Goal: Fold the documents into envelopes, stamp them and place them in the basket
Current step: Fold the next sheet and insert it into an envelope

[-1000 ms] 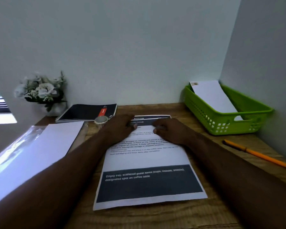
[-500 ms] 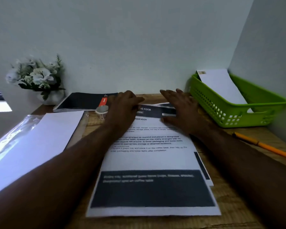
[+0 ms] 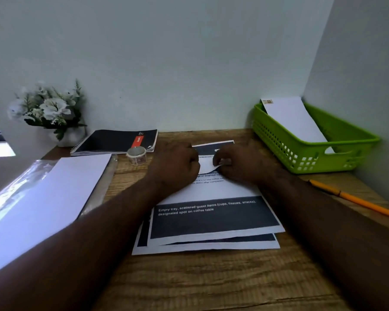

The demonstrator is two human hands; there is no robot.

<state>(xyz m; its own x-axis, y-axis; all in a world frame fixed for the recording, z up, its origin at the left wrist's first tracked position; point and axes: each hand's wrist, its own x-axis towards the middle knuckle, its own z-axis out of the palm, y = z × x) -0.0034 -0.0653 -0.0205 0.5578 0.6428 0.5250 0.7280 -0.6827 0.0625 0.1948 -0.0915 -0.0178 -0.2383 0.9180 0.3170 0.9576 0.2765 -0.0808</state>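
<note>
Top document point(image 3: 213, 194) sits mid-desk on a small stack, far edge curled back toward the person. Left hand point(image 3: 177, 163) and right hand point(image 3: 236, 163) both reach forward, fingers curled, pinching that lifted edge, knuckles nearly touching. Green basket point(image 3: 279, 140) far right holds one stamped envelope point(image 3: 294, 122); blank envelopes point(image 3: 54, 189) left.

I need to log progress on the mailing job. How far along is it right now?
Done: one stamped envelope leans in the green basket. In hand: the left hand and right hand grip the far edge of the top document, curling it toward the person. Left: finish that fold, fold the sheet beneath, then fill and stamp blank envelopes from the left pile.
</note>
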